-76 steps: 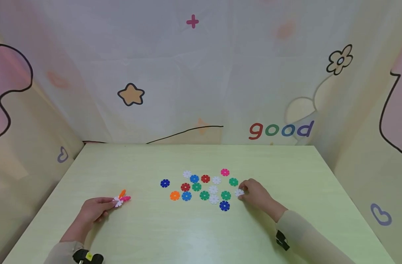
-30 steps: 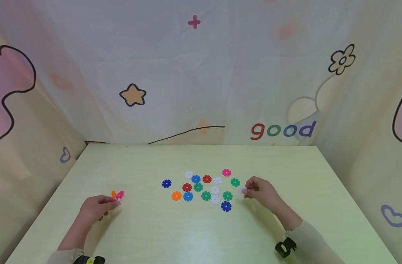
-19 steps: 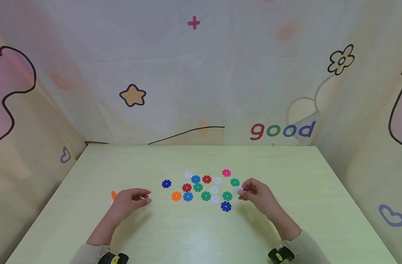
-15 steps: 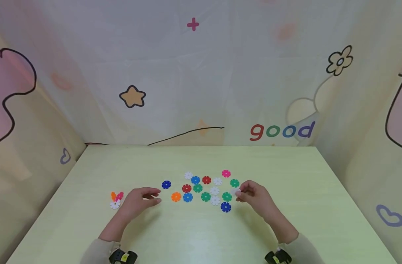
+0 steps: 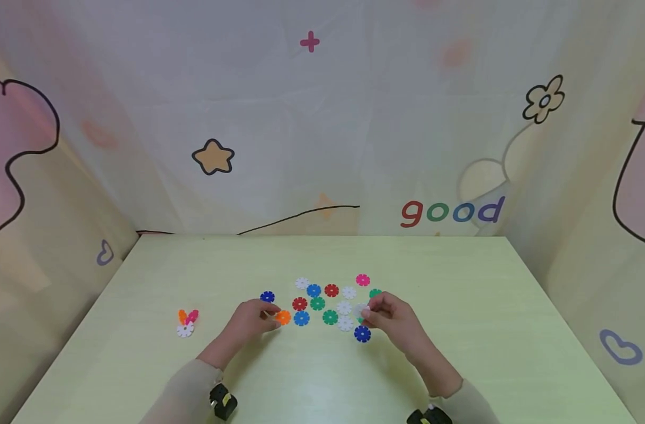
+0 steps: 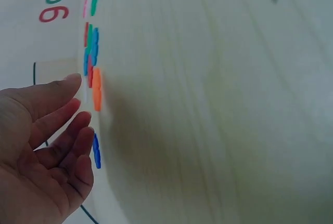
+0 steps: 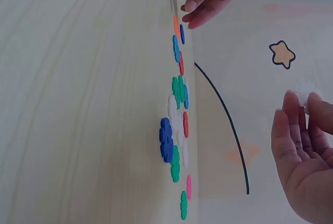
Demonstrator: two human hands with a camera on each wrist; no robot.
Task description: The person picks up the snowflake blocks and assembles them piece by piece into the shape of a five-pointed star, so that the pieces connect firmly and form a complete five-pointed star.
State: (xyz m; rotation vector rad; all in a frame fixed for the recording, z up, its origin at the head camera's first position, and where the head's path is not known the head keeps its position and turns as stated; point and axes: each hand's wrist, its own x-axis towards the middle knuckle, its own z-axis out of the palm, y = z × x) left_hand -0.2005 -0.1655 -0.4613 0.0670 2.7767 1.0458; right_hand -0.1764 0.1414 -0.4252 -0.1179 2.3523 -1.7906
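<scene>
On my feed, the person's right hand (image 5: 395, 319) pinches a pale white, scalloped disc (image 5: 359, 310) by its edge above the table (image 5: 312, 377); it is round, alike along every axis, its face tilted up from the tabletop. The left hand (image 5: 250, 318), thumb and fingers apart, hovers beside a flat-lying orange notched disc (image 5: 284, 318).

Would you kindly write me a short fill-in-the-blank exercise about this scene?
The right hand pinches a ____ disc.
In the head view, the thumb tip of the left hand is nearest the ____ disc.
The cluster on the left of the table is coloured orange, white and ____.
The word printed on the backdrop reads "____".

Missing words: white; orange; pink; good.
</scene>
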